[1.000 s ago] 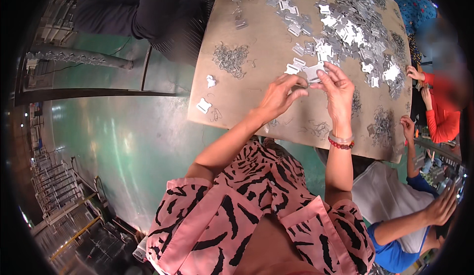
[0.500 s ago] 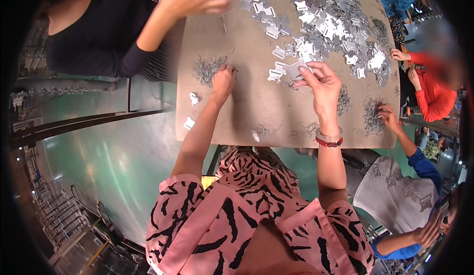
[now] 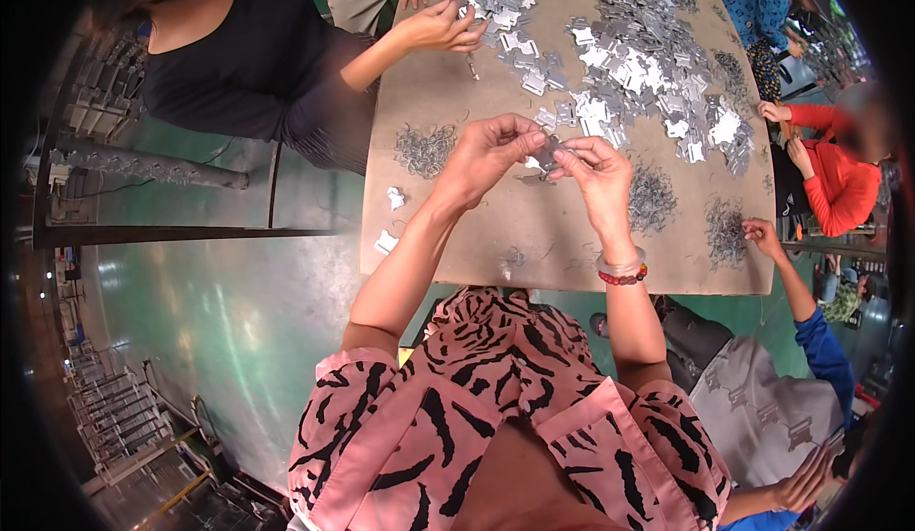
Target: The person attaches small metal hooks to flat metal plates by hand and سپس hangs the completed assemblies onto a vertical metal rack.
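My right hand (image 3: pixel 599 180) pinches a small flat grey metal plate (image 3: pixel 547 157) between thumb and fingers, just above the tabletop. My left hand (image 3: pixel 491 156) meets it from the left, thumb and fingertips closed at the plate's edge. Whatever those left fingertips grip is too small and too covered to make out. Beside my left wrist lies a pile of thin bent wire pieces (image 3: pixel 426 150), and a similar wire pile (image 3: pixel 652 199) sits right of my right hand. Beyond both hands spreads a big heap of silvery cut-out metal plates (image 3: pixel 634 59).
The brown-covered table (image 3: pixel 448 259) ends close to my lap. Two white scraps (image 3: pixel 386 242) lie near its left edge. A co-worker's hand (image 3: pixel 443 28) reaches in at the upper left. On the right, another's hand (image 3: pixel 761 235) is at a further wire pile (image 3: pixel 726 233).
My left hand has left the wire pile and come right to the plate in my right hand. The right hand has shifted slightly left and nearer. The dark-clothed co-worker's hand has moved too.
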A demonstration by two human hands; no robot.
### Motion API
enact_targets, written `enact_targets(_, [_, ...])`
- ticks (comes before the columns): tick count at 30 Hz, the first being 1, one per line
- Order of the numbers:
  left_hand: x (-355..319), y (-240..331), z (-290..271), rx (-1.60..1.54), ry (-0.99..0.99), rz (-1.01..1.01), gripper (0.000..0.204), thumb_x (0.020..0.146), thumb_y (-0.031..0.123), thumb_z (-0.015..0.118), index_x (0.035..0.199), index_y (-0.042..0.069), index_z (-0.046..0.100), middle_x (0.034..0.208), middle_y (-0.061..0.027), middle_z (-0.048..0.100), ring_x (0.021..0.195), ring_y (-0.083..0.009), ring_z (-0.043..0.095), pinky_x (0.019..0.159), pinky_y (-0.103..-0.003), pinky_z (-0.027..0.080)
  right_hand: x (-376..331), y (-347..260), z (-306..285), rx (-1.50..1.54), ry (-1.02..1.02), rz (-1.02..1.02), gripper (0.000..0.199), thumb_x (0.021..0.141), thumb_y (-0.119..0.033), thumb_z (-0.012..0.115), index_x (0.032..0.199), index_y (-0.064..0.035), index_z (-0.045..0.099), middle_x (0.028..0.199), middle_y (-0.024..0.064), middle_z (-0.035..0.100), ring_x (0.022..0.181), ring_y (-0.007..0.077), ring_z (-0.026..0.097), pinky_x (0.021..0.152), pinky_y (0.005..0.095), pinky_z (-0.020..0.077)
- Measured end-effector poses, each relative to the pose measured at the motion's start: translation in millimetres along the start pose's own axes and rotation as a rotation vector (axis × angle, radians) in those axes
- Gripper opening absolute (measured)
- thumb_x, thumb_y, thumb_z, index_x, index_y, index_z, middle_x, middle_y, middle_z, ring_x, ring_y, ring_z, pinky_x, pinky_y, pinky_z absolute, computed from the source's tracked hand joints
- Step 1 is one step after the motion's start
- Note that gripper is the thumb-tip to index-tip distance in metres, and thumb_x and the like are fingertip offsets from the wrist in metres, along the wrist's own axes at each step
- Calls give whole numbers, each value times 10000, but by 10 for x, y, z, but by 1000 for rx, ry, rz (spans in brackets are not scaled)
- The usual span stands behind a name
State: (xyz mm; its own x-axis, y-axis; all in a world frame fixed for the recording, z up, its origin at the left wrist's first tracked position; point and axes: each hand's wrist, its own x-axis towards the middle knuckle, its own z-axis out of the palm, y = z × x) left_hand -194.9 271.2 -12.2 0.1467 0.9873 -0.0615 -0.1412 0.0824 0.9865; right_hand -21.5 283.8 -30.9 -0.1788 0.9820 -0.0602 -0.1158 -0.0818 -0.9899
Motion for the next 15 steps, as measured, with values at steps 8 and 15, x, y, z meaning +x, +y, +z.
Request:
enact_targets(8, [87,-47,84,-148,64,-177,227,825,238,623,905,26,608,873,-17,599,836,-91,522,762,-243,406,-63,-49,-62,-78,21,-74,107,762,-1,645,857,31,607,823,88,630,653,128,614,593,211,476])
enact_targets(15, [27,-90,185,-124,92,90,167,876,198,549,940,44,558,968,-80,620,945,-144,546,861,-294,400,70,16,-283,-120,-133,-86,157,822,-67,596,952,12,632,860,75,629,686,127,607,625,218,492])
